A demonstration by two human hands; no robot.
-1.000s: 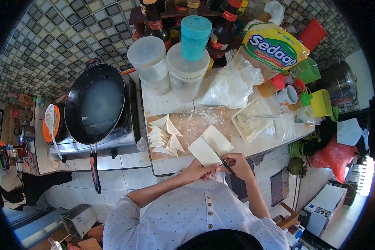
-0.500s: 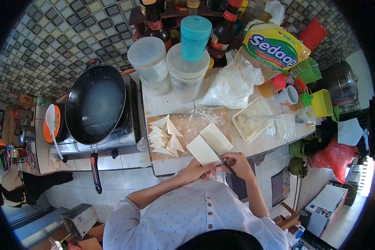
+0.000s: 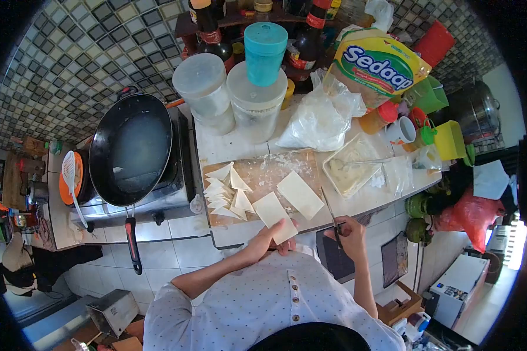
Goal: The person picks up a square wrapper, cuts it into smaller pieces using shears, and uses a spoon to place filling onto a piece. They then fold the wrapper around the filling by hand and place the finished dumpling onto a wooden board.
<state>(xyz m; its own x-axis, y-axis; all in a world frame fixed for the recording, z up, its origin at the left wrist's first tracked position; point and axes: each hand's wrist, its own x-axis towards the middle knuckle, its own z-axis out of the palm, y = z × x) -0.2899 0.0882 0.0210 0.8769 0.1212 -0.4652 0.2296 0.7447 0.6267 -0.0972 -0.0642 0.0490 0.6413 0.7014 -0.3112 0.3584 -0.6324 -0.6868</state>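
My left hand (image 3: 264, 241) grips the near end of a pale rectangular dough sheet (image 3: 270, 212), thumb on top; the sheet's far end reaches over the wooden board. Beside it, a second pale dough sheet (image 3: 300, 195) lies apart on the board. My right hand (image 3: 352, 234) is closed around the dark handles of scissors (image 3: 329, 208), whose narrow blades point away from me, just right of the second sheet. Several triangular dough pieces (image 3: 219, 191) overlap at the left of the board (image 3: 262, 169), which is dusted with white powder.
A black frying pan (image 3: 132, 149) with cloudy liquid stands on the stove (image 3: 180, 175) to the left. Behind the board are clear tubs (image 3: 255, 108) and a bag of white powder (image 3: 319, 123). A shallow tray of pale paste (image 3: 339, 174) is at right.
The dough sheet is now in two separate pieces. My left hand has drawn one piece left and nearer. My right hand has moved right with the scissors, away from the sheets.
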